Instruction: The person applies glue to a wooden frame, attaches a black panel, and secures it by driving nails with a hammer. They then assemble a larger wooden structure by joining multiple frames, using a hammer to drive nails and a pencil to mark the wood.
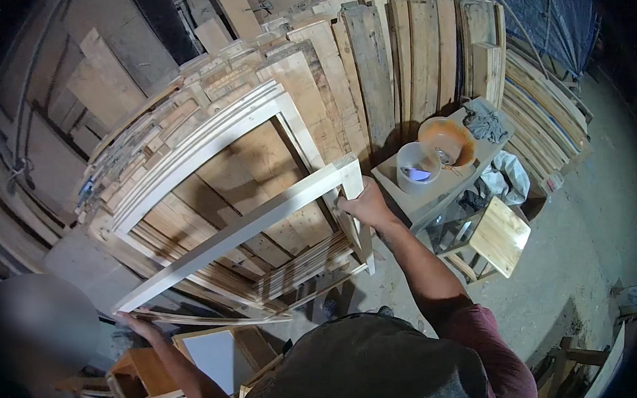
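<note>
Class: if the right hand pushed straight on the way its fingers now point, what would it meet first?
The right hand already grips the wooden frame's corner; beyond that, probably the stacked planks, though depth is unclear.

I've got a pale wooden frame held out in front of me, tilted, its long rail running from lower left to upper right, leaning against the stacked planks, bare and unfinished.

Two bowls on a bench, right of stacked planks.
</note>
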The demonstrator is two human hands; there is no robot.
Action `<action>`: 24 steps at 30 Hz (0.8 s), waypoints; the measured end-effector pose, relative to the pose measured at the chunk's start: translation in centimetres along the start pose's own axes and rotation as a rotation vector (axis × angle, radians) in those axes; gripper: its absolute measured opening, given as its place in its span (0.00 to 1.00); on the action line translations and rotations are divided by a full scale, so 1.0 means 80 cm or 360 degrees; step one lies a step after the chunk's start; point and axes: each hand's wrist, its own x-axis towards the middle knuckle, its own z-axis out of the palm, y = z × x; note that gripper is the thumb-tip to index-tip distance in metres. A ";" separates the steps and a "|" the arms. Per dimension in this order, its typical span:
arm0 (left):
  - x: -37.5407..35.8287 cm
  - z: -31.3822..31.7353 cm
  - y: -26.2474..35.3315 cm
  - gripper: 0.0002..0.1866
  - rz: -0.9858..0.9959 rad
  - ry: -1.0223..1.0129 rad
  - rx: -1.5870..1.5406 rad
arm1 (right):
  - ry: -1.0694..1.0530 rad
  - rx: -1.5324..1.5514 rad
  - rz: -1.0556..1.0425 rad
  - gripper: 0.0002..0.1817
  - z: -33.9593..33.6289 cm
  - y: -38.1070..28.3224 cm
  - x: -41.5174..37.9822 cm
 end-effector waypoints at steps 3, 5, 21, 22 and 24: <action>0.009 -0.013 -0.003 0.40 -0.0075 -0.0098 0.0054 | -0.0049 0.0017 0.0009 0.10 -0.003 0.007 0.001; -0.006 -0.002 0.007 0.41 -0.0091 -0.0034 0.0043 | -0.0097 0.0037 0.0064 0.15 -0.006 0.009 0.001; 0.018 -0.032 -0.024 0.34 -0.0415 -0.0068 -0.0014 | 0.0172 -0.0180 0.0072 0.12 0.006 -0.016 -0.006; 0.020 -0.029 -0.040 0.32 -0.0221 0.0004 -0.0179 | 0.0153 -0.0185 0.0265 0.13 0.006 -0.019 -0.007; 0.001 -0.025 -0.018 0.30 -0.0198 -0.0236 -0.0212 | 0.0162 -0.0191 0.0169 0.16 0.003 0.005 -0.002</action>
